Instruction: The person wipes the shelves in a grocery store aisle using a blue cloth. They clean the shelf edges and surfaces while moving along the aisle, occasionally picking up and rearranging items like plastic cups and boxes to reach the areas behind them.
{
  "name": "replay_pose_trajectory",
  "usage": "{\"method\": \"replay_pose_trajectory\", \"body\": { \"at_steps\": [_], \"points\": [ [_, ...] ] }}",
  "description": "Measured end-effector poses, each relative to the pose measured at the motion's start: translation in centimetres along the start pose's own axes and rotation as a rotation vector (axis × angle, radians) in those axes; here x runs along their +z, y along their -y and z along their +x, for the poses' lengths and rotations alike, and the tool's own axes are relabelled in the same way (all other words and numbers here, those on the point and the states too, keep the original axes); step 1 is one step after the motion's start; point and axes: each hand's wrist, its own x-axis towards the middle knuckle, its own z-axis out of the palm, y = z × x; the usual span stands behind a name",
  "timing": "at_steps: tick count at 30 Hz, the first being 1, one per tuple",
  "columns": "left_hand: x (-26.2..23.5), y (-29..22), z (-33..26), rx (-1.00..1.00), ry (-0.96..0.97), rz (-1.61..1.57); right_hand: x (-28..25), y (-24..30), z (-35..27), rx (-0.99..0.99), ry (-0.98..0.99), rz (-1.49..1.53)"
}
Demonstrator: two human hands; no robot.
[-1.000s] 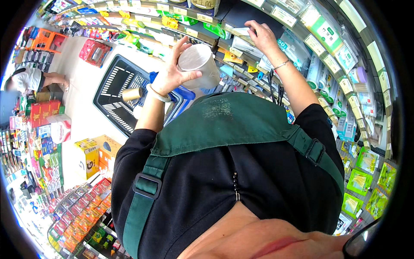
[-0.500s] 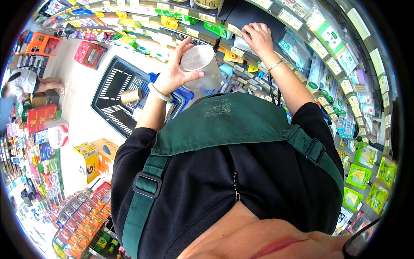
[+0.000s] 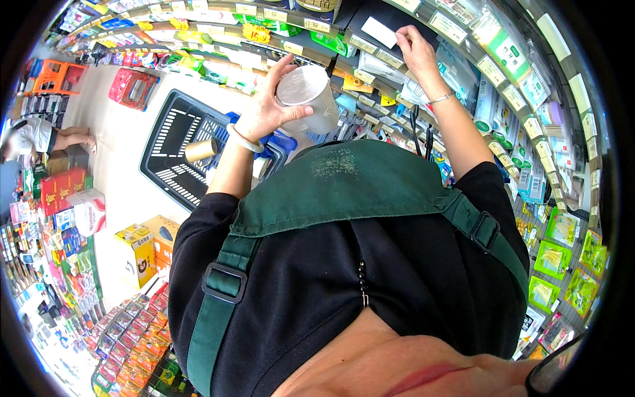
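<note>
My left hand [image 3: 268, 106] is wrapped around a pale, cylindrical tub-like container [image 3: 317, 99], its round end facing up toward me. At the shelf front, the fingertips of my right hand [image 3: 418, 56] pinch one end of a blank-looking white label card [image 3: 380, 31]. The card lies over a dark bare stretch of shelf [image 3: 360, 16], just above the label strip [image 3: 377, 51] along the shelf edge. Whether the card touches the shelf I cannot tell.
A dark shopping basket [image 3: 159, 152] with a brown cylinder [image 3: 201, 151] in it stands left of my left arm. Cartons [image 3: 135, 255] are on the floor behind it. Packed shelves curve around the front and right. Another person [image 3: 40, 135] is at the far left.
My right hand has moved slightly up and right from the shelf edge. The white card now shows in its fingers. My left hand still holds the container in nearly the same place.
</note>
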Motion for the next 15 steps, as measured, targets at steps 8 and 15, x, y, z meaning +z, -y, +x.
{"method": "replay_pose_trajectory", "body": {
  "at_steps": [8,15],
  "points": [
    [0.3,0.0,0.4,-0.016,0.024,-0.004,0.1,-1.3,-1.6,-0.155,0.019,-0.038],
    [0.4,0.2,0.8,0.01,0.046,0.024,0.4,-0.1,-1.0,-0.288,-0.06,-0.154]
  ]
}}
